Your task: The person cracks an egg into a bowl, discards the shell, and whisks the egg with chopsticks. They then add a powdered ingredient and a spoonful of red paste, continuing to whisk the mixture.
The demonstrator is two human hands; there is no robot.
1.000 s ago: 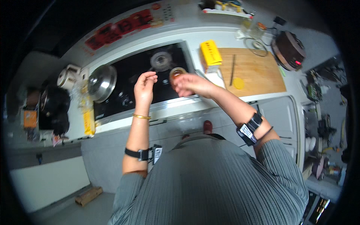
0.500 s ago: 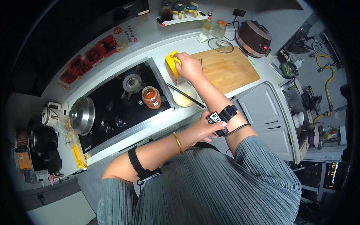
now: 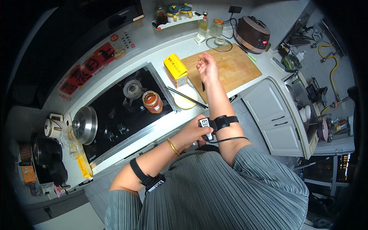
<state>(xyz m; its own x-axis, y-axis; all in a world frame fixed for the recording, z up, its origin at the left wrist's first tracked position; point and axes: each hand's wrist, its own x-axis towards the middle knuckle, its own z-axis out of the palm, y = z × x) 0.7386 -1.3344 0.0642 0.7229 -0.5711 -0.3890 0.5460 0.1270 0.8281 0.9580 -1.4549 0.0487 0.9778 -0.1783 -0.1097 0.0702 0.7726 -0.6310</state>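
My left hand (image 3: 194, 131), below the gold bracelet (image 3: 173, 147), is closed around a small black device (image 3: 206, 128) with a patterned label. A black strap (image 3: 226, 121) fastens that device to my right forearm. Over the wooden cutting board (image 3: 239, 71) hovers my right hand (image 3: 208, 68), its fingers loosely bent and apart, holding nothing that I can see. Left of it stands a yellow box (image 3: 176, 69), at the counter's edge. A pair of black chopsticks (image 3: 188, 97) lies across a pale bowl (image 3: 186, 100) with yellowish contents. Part of a dark, narrow object (image 3: 202, 86) shows beside my right wrist.
An open jar with reddish contents (image 3: 152, 102) stands on the black gas hob (image 3: 115, 115). A steel lidded pan (image 3: 85, 124) is at its left end. A brown electric cooker (image 3: 253, 33), a glass jar (image 3: 217, 27) and a wall shelf (image 3: 180, 23) are at the back.
My right hand has let go of the yellow box and moved right, over the cutting board. My left hand stays on the forearm device, and the view has shifted slightly.
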